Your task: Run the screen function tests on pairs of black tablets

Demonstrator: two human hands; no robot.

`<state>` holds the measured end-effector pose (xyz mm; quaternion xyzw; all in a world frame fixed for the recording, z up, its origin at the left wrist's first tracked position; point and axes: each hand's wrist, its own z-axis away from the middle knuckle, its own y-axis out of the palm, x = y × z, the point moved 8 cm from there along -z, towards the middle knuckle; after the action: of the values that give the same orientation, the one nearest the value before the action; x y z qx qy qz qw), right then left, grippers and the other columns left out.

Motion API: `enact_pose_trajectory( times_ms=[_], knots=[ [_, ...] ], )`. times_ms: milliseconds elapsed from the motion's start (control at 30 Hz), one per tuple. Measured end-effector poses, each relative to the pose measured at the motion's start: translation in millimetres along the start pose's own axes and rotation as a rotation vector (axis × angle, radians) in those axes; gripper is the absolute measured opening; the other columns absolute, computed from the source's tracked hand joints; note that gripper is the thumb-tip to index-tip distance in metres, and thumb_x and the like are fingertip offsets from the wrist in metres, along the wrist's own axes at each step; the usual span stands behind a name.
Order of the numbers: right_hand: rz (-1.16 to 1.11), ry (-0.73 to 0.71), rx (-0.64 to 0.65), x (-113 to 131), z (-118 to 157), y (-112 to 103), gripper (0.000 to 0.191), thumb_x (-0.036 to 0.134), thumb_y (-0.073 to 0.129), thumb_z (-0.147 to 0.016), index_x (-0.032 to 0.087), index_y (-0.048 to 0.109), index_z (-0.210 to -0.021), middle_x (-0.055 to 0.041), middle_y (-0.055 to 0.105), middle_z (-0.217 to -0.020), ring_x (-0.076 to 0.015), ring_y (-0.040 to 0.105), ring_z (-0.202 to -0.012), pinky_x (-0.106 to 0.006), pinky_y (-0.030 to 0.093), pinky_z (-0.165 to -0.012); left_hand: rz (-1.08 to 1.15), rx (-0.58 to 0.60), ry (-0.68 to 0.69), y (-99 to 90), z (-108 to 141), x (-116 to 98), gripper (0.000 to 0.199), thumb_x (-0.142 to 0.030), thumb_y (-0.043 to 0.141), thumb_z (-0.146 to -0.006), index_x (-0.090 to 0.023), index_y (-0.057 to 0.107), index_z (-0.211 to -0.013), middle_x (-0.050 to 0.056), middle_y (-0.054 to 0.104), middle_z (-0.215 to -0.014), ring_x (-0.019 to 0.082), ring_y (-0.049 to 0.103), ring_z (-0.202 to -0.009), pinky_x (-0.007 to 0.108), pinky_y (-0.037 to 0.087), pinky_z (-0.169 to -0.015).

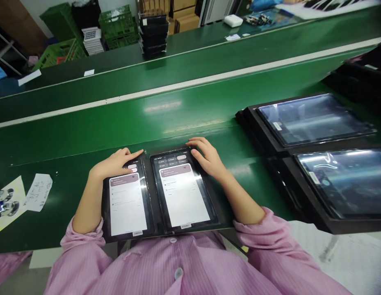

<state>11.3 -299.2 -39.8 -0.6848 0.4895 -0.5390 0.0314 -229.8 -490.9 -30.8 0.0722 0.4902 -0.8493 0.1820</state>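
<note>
Two lit tablets lie side by side at the bench's front edge, both showing a white panel under a mauve banner. Over the top of the left tablet (128,209) rests my left hand (115,164), its index finger stretched along the upper edge and the thumb by the small buttons on screen. At the upper right corner of the right tablet (185,200) is my right hand (207,159), with fingers spread loosely over the edge and nothing gripped. A barcode label sits at the lower edge of each tablet.
On the right, black trays hold a dark tablet (316,119) and another dark tablet (350,184). Metal parts (5,203) and a handwritten note (39,192) lie at left. A green conveyor belt (122,114) runs behind; a stack of black trays (153,35) stands beyond it.
</note>
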Motion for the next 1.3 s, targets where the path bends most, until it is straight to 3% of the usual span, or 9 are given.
enact_pose_trajectory(
  times_ms=[133, 233, 300, 567, 667, 733, 900, 1100, 1300],
  knots=[
    [-0.015, -0.002, 0.284, -5, 9, 18, 0.078, 0.066, 0.06, -0.092, 0.026, 0.033, -0.154, -0.0153, 0.04, -0.146, -0.0383, 0.035, -0.138, -0.06, 0.032, -0.115, -0.065, 0.026, 0.008, 4.4, 7, -7, 0.105, -0.056, 0.067, -0.082, -0.043, -0.003, -0.159, 0.007, 0.046, -0.124, 0.028, 0.048, -0.108, 0.039, 0.039, -0.096],
    [0.017, -0.064, 0.516, -1, 23, 31, 0.125, 0.075, 0.077, -0.073, 0.023, 0.006, -0.162, -0.0192, 0.016, -0.16, -0.046, 0.009, -0.148, -0.067, 0.019, -0.118, -0.207, 0.019, -0.013, 12.5, 7, -13, 0.135, -0.046, 0.086, -0.064, -0.039, -0.01, -0.159, 0.01, 0.046, -0.127, 0.031, 0.047, -0.111, 0.041, 0.037, -0.098],
    [0.039, -0.084, 0.582, 1, 28, 34, 0.132, 0.072, 0.082, -0.068, 0.023, 0.005, -0.162, -0.0194, 0.01, -0.162, -0.0487, 0.001, -0.148, -0.07, 0.014, -0.117, -0.264, -0.005, -0.041, 15.1, 3, -13, 0.14, -0.038, 0.09, -0.058, -0.036, -0.006, -0.16, 0.012, 0.048, -0.127, 0.032, 0.048, -0.111, 0.04, 0.038, -0.096],
    [-0.105, 0.145, 0.122, -20, 4, 7, 0.057, 0.028, 0.056, -0.092, 0.026, 0.043, -0.148, -0.0088, 0.065, -0.119, -0.0299, 0.059, -0.115, -0.054, 0.046, -0.105, 0.024, -0.271, -0.021, -16.5, -8, 14, 0.046, -0.028, 0.039, -0.1, -0.03, 0.055, -0.143, 0.004, 0.07, -0.111, 0.022, 0.064, -0.099, 0.031, 0.046, -0.084],
    [-0.187, 0.23, 0.021, -28, 6, -1, 0.048, 0.034, 0.056, -0.093, 0.025, 0.051, -0.14, -0.0081, 0.066, -0.113, -0.0276, 0.063, -0.108, -0.048, 0.051, -0.099, 0.022, -0.219, 0.004, -11.4, -1, 11, 0.053, -0.041, 0.046, -0.099, -0.029, 0.045, -0.151, 0.007, 0.068, -0.119, 0.025, 0.063, -0.105, 0.034, 0.047, -0.089],
    [-0.175, 0.238, 0.015, -24, 15, -3, 0.051, 0.04, 0.061, -0.091, 0.025, 0.051, -0.139, -0.0101, 0.062, -0.123, -0.029, 0.06, -0.114, -0.048, 0.05, -0.1, -0.011, -0.143, 0.041, 0.7, 9, 2, 0.081, -0.051, 0.063, -0.088, -0.028, 0.029, -0.158, 0.011, 0.06, -0.133, 0.03, 0.059, -0.117, 0.039, 0.045, -0.099],
    [-0.184, 0.305, 0.042, -11, 60, 6, 0.076, 0.051, 0.07, -0.086, 0.028, 0.037, -0.15, -0.0135, 0.044, -0.147, -0.0345, 0.042, -0.135, -0.054, 0.044, -0.106, -0.166, -0.091, 0.068, 33.0, 30, -11, 0.125, -0.052, 0.082, -0.07, -0.03, -0.001, -0.161, 0.021, 0.027, -0.159, 0.043, 0.026, -0.147, 0.066, 0.016, -0.117],
    [-0.275, 0.349, -0.036, -14, 87, 14, 0.081, 0.052, 0.075, -0.083, 0.027, 0.036, -0.149, -0.0135, 0.039, -0.15, -0.0335, 0.04, -0.137, -0.053, 0.037, -0.113, -0.212, -0.115, 0.042, 42.2, 28, -15, 0.125, -0.045, 0.079, -0.075, -0.024, -0.01, -0.16, 0.027, 0.025, -0.158, 0.042, 0.015, -0.152, 0.069, 0.01, -0.117],
    [-0.401, 0.455, -0.124, -39, 90, 11, 0.042, 0.052, 0.073, -0.084, 0.027, 0.061, -0.115, -0.0084, 0.054, -0.124, -0.0287, 0.054, -0.122, -0.048, 0.044, -0.109, -0.115, -0.124, 0.121, 34.1, 23, -21, 0.101, -0.043, 0.072, -0.085, -0.032, 0.005, -0.16, 0.021, 0.026, -0.159, 0.039, 0.019, -0.151, 0.07, 0.009, -0.118]
  ],
)
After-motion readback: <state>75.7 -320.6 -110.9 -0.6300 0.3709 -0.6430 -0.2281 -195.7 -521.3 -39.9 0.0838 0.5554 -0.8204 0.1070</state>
